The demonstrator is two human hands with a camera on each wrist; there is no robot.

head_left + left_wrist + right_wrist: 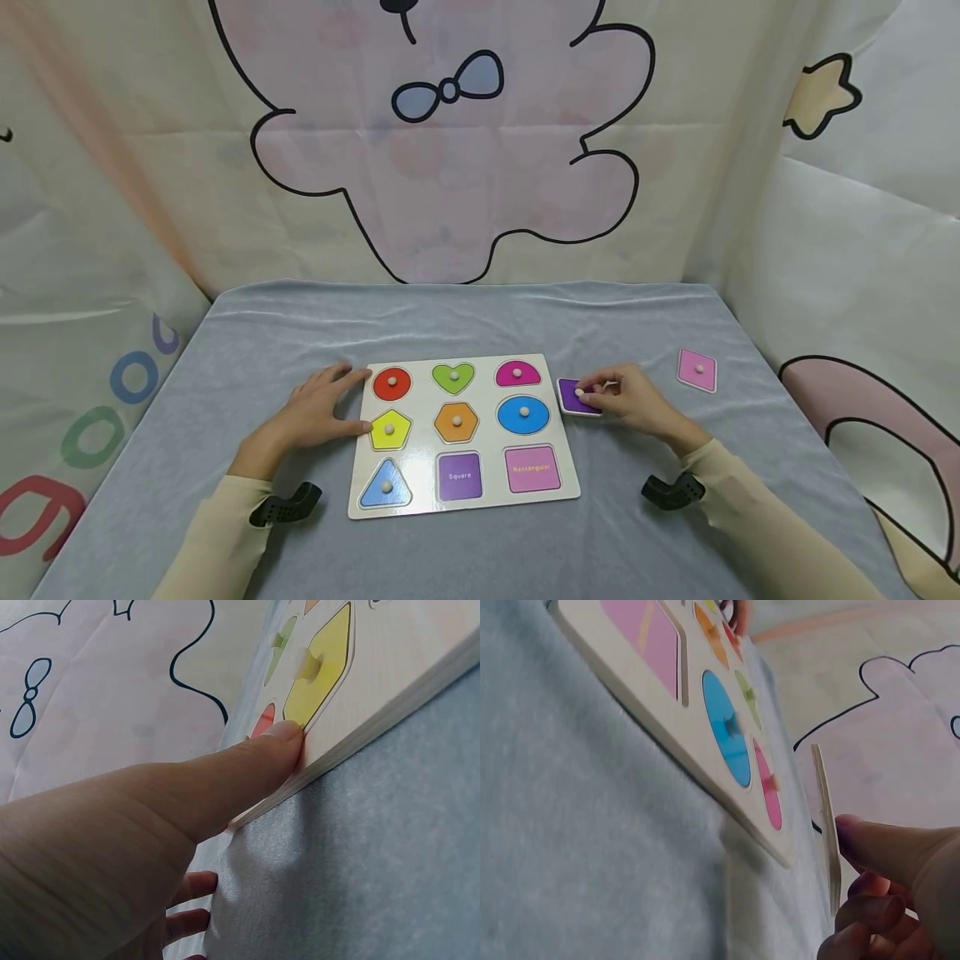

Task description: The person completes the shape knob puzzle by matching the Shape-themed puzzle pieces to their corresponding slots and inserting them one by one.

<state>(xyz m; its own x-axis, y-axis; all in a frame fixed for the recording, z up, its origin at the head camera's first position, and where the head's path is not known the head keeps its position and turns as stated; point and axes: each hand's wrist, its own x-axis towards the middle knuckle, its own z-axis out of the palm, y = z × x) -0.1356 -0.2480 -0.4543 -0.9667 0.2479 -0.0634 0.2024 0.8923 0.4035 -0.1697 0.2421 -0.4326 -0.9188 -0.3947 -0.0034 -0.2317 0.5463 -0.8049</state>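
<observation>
My right hand [626, 400] pinches the knob of a purple square puzzle piece [568, 403] just beyond the right edge of a white shape board [489, 442]. Seen edge-on in the right wrist view, the piece [826, 817] stands above the cloth. At the board's left edge rests my left hand [311, 410], its fingers spread. The left thumb [255, 761] presses the rim beside the yellow pentagon [326, 679]. Two recesses in the board's bottom row hold no piece: a purple one [460, 487] labelled Square and a pink one [532, 482] labelled Rectangular.
A pink knobbed piece [690, 378] lies on the grey cloth [615, 550] to the right. Other knobbed shapes, among them a red circle [384, 390] and a blue oval [512, 421], sit in the board. Printed curtains [540, 183] surround the table.
</observation>
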